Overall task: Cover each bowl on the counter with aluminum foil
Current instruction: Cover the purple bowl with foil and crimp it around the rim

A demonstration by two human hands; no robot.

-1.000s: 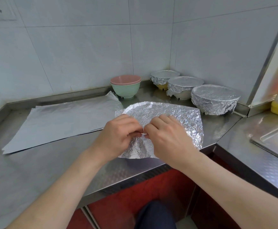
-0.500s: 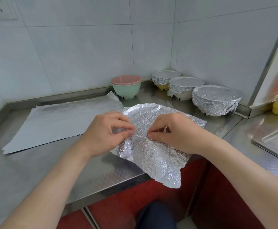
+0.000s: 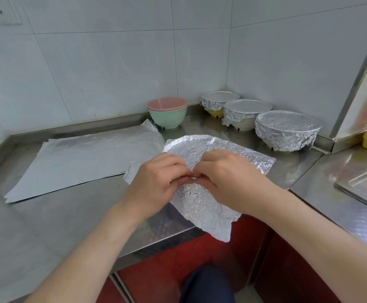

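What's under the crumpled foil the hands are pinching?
Only the steel counter shows around the foil; its near flap overhangs the edge. The left hand and right hand pinch it. Anything beneath the round imprint is covered.

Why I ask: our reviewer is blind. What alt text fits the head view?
The left hand and right hand pinch a crinkled foil sheet at the front edge of a steel counter, one corner hanging over. Behind stand three foil-covered bowls, a pink bowl nested in a green bowl, both uncovered, and flat foil sheets to the left.
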